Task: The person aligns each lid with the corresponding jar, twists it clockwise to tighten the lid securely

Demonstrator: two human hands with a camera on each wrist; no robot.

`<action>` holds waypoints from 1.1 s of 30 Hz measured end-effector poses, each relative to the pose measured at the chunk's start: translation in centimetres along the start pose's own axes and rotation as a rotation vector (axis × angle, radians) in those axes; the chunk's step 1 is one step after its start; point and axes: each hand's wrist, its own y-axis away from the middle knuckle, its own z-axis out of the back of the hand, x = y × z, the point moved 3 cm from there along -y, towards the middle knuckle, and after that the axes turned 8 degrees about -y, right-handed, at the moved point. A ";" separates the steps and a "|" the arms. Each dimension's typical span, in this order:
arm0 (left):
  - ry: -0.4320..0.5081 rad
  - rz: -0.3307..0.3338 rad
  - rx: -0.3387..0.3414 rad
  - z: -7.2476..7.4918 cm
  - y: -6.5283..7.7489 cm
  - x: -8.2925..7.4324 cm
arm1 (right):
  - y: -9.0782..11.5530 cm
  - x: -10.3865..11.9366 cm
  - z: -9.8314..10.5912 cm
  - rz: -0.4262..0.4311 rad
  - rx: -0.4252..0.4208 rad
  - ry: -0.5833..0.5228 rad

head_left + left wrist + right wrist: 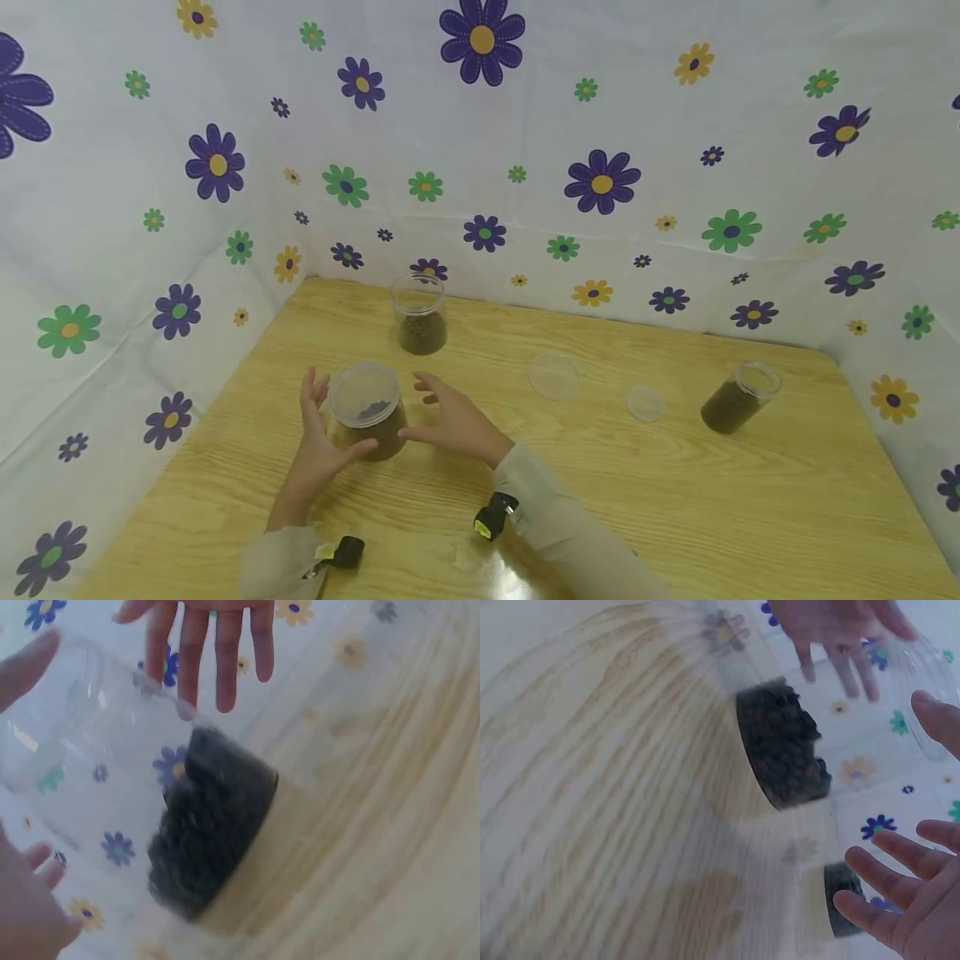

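A clear round jar [384, 433], partly filled with dark bean-like pieces, stands upright on the table between both hands. In the right wrist view its dark pieces [780, 746] form an uneven heap low in the jar. A translucent disc covers its mouth or is its rim; I cannot tell which. My left hand [318, 454] is at the jar's left side, fingers extended and thumb across the near side. At the right side, my right hand [457, 422] has its fingers spread and thumb close to the wall. Whether either thumb touches the jar is unclear.
Behind stands a clear jar [422, 332] with dark contents. To the right, two clear round lids [554, 377] lie flat, and a narrower dark-filled jar [731, 407] stands beyond them. Flower-printed white cloth [525, 125] walls the wooden table [600, 500] at the back and sides.
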 end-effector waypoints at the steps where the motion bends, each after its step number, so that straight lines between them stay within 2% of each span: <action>1: 0.006 -0.016 -0.036 0.0 0.0 -0.6 | 0.1 -0.3 0.4 0.004 -0.004 -0.016; 4: -0.039 -0.077 -0.142 -0.2 -0.1 -2.5 | 0.6 -0.9 1.9 0.021 -0.015 -0.054; 6: -0.115 -0.163 -0.230 -0.6 -0.3 -4.2 | 0.8 -1.2 3.0 0.034 -0.026 -0.066; 8: -0.224 -0.279 -0.341 -1.2 -0.7 -6.1 | 1.0 -1.3 4.1 0.049 -0.042 -0.087; 12: -0.390 -0.482 -0.556 -3.3 -1.4 -9.8 | 1.1 -1.4 6.5 0.090 -0.096 -0.097; 13: -0.407 -0.509 -0.587 -4.1 -1.6 -10.5 | 1.1 -1.4 7.1 0.100 -0.113 -0.095; 15: -0.390 -0.515 -0.598 -5.8 -2.1 -11.9 | 0.9 -1.5 8.5 0.121 -0.151 -0.078; 17: -0.327 -0.472 -0.573 -7.6 -2.9 -12.6 | 0.4 -1.7 9.8 0.129 -0.190 -0.074; 19: -0.245 -0.385 -0.543 -9.4 -4.0 -12.9 | -0.2 -1.9 11.0 0.142 -0.225 -0.073; 23: -0.074 -0.203 -0.512 -12.1 -6.4 -11.8 | -2.0 -2.7 12.4 0.147 -0.266 -0.105; 26: 0.005 -0.071 -0.539 -13.0 -8.0 -10.2 | -3.7 -3.5 12.4 0.156 -0.254 -0.154; 29: 0.050 0.080 -0.598 -13.1 -9.1 -8.4 | -5.5 -4.1 11.8 0.158 -0.221 -0.206; 33: 0.071 0.216 -0.664 -13.3 -10.2 -6.4 | -7.0 -4.7 11.1 0.139 -0.205 -0.265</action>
